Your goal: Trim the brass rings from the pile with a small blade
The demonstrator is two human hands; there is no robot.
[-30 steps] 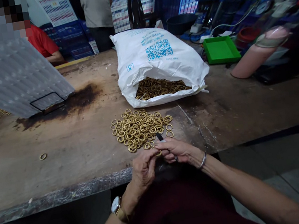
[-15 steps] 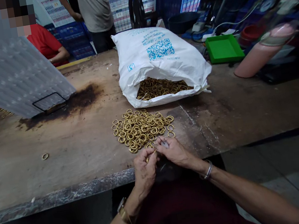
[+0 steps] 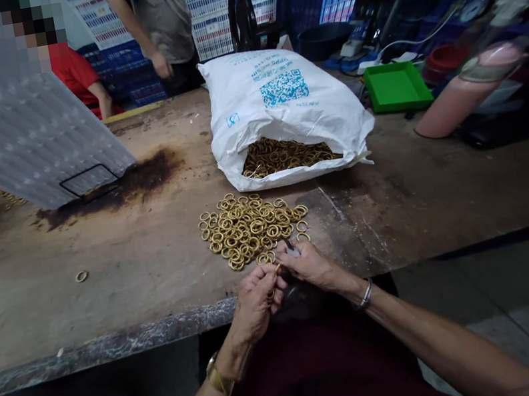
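My left hand point(image 3: 258, 297) pinches a brass-coloured ring point(image 3: 277, 268) at its fingertips, just over the table's front edge. Close beside it on the right, my right hand point(image 3: 311, 264) is closed around a small grey tool point(image 3: 292, 251) with a dark tip. Its tip and the ring are nearly hidden among the fingers. Right beyond both hands lies a pile of similar rings point(image 3: 246, 225). Behind the pile, a white sack point(image 3: 288, 113) lies on its side, its mouth open towards me and full of rings.
One loose ring point(image 3: 81, 276) lies on the wooden table point(image 3: 140, 246) at left. A stack of translucent ribbed sheets point(image 3: 45, 133) leans behind it. A green tray point(image 3: 398, 86) and pink cylinder point(image 3: 467, 93) stand at right. Two people are across the table.
My left hand has turned slightly, and the ring now shows more at its fingertips. My right hand has shifted a little. The standing person's arm has come lower, and the person in red has shifted.
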